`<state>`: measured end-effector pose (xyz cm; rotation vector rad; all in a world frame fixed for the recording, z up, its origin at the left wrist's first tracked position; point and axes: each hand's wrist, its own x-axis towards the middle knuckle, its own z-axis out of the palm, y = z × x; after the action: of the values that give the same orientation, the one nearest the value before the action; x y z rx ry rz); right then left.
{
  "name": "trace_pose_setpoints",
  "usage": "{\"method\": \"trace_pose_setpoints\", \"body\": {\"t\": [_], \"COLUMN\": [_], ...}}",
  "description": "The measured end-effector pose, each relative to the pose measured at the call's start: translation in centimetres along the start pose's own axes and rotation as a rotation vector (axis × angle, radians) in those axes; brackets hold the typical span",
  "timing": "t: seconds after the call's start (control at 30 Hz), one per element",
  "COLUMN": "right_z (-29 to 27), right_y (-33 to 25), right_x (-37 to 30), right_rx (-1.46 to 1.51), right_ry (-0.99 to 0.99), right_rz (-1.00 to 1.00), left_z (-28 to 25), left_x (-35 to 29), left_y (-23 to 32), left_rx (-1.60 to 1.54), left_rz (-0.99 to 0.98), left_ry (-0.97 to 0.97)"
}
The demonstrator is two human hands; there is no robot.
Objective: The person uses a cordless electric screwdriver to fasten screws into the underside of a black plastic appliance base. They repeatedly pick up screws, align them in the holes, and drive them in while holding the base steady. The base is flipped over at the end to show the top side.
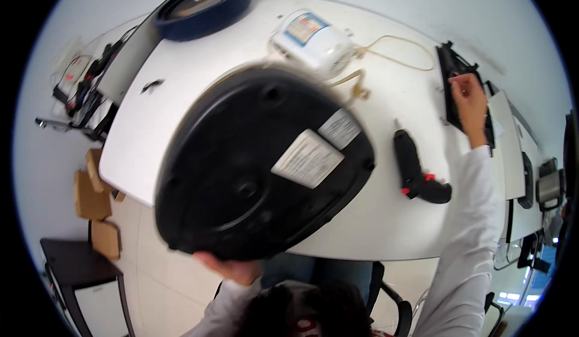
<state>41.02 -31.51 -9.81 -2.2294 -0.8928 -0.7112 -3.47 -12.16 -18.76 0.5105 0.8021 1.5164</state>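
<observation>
My left hand [232, 269] grips the near edge of a large black D-shaped appliance base [241, 150], held tilted up above the table's front edge. Its underside faces me, with two pale labels and several round recesses. At the right, my right hand [470, 101] is over an open black plastic case [449, 74], with thumb and fingers pinched together. Whatever is between those fingertips is too small to make out. A black cordless screwdriver [416, 168] with red buttons lies on the table between the appliance base and my right forearm.
On the white table [356, 228], a white appliance body [316, 41] with a beige cord lies behind the black base. A dark blue round basin-like part [205, 8] stands at the far left. A small black piece [152, 85] lies at the left. Cardboard boxes [93, 195] sit below.
</observation>
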Motion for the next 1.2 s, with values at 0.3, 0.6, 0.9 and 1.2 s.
{"method": "trace_pose_setpoints", "body": {"t": [0.3, 0.6, 0.9, 1.2], "right_z": [-8.6, -4.8, -1.8, 0.7], "right_y": [-25.0, -34.3, -35.5, -36.0], "right_x": [-3.2, -6.4, -7.3, -8.1], "right_rx": [0.219, 0.593, 0.486, 0.432], "right_ry": [-0.33, -0.266, -0.138, 0.142], "right_rz": [-0.387, -0.574, -0.603, -0.73], "left_z": [0.8, 2.4, 2.3, 2.3], "left_x": [1.4, -0.3, -1.6, -1.9], "left_y": [2.4, 3.9, 3.6, 3.5], "left_rx": [-0.02, -0.087, -0.17, -0.189], "left_rz": [0.052, -0.035, -0.1, -0.148], "left_ry": [-0.466, -0.401, -0.374, -0.413]}}
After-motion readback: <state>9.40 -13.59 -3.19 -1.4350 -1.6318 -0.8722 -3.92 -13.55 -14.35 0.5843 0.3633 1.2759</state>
